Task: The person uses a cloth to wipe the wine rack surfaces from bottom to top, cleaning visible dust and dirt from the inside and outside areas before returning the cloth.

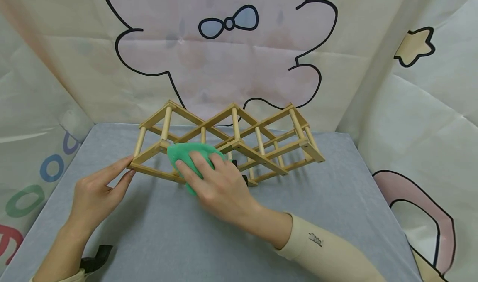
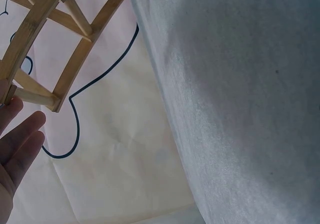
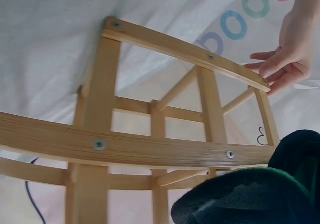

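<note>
A wooden lattice rack [image 1: 236,124], made of crossed flat slats joined by round dowels, is spread out across the table. My left hand [image 1: 93,194] pinches its near left corner between thumb and fingers. In the left wrist view, that end of the rack [image 2: 35,28] shows above my fingertips. My right hand [image 1: 224,190] holds a green cloth [image 1: 186,151] against the front slats left of the middle; the thumb is hidden. In the right wrist view the cloth [image 3: 240,199] looks dark and bunched over a slat, and screws [image 3: 99,144] show at the slat crossings.
A grey-blue cloth covers the table [image 1: 179,240]. Printed curtains [image 1: 261,78] hang behind it and on both sides, close to the rack's far side. Black straps [image 1: 98,259] show at the left wrist and beside the right hand.
</note>
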Tool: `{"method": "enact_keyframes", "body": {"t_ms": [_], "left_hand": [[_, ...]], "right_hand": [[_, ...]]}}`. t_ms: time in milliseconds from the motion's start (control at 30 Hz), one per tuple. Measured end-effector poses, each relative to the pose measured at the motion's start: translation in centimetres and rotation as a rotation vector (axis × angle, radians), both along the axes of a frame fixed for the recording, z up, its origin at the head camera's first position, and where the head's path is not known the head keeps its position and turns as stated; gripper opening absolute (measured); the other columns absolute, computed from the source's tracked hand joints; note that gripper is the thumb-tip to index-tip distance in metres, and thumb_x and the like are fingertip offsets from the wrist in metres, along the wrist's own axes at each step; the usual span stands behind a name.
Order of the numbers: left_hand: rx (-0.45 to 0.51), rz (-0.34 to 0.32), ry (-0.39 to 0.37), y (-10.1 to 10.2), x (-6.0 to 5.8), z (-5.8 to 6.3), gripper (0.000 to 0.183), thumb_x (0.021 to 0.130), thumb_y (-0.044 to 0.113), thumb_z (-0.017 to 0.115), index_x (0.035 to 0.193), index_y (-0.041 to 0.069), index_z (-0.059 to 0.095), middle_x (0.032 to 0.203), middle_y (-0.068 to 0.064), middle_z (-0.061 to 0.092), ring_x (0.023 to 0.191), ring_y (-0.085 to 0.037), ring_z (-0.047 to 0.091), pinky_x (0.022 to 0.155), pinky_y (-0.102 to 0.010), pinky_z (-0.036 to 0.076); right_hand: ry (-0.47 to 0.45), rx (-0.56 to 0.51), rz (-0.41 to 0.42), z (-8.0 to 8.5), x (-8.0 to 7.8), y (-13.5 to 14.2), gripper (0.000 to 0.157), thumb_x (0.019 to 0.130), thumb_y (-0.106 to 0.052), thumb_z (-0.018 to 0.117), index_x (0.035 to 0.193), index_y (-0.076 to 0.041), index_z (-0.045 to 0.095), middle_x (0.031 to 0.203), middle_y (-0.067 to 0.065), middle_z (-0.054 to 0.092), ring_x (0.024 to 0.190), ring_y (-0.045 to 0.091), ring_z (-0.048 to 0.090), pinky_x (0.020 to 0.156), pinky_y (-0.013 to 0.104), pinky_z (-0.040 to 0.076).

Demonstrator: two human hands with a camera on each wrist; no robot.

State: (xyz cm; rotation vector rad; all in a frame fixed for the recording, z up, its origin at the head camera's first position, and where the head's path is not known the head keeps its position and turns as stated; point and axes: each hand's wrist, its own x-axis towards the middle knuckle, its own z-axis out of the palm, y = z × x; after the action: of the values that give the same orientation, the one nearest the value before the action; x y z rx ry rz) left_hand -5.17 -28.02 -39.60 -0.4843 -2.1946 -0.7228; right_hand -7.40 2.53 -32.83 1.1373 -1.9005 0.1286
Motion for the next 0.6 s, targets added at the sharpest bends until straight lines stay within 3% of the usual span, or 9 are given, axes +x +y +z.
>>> {"method": "enact_keyframes", "body": {"t_ms": [300,500,600], "left_hand": [[0.001,-0.008,0.015,-0.1,-0.1,-0.1,0.054,0.106,0.052,0.057,0.121,0.005,0.079,0.106,-0.015,0.079,0.106,0.022,0.051,0.049,-0.013,0.051],[-0.015,0.010,0.014,-0.1,-0.2,-0.2,0.055,0.106,0.053,0.056,0.121,0.006,0.079,0.106,-0.013,0.079,0.091,0.009,0.065,0.048,-0.014,0.051],[-0.018,0.017,0.010,-0.1,-0.2,-0.3,0.055,0.106,0.054,0.055,0.121,0.007,0.079,0.107,-0.013,0.079,0.087,0.007,0.066,0.048,-0.014,0.051]], "right_hand": [[0.071,0.005,-0.006,0.7,0.1,-1.4,0.030,0.094,-0.017,0.071,0.124,-0.017,0.076,0.120,0.009,0.071,0.079,0.025,0.062,0.050,0.027,0.049],[0.023,0.032,-0.025,0.0,0.2,-1.0,0.036,0.089,-0.013,0.069,0.124,-0.017,0.075,0.121,0.009,0.071,0.082,0.026,0.063,0.050,0.029,0.049],[0.004,0.047,-0.036,-0.6,0.3,-0.5,0.039,0.086,-0.013,0.070,0.125,-0.016,0.075,0.121,0.009,0.071,0.082,0.026,0.064,0.050,0.029,0.049]]}}
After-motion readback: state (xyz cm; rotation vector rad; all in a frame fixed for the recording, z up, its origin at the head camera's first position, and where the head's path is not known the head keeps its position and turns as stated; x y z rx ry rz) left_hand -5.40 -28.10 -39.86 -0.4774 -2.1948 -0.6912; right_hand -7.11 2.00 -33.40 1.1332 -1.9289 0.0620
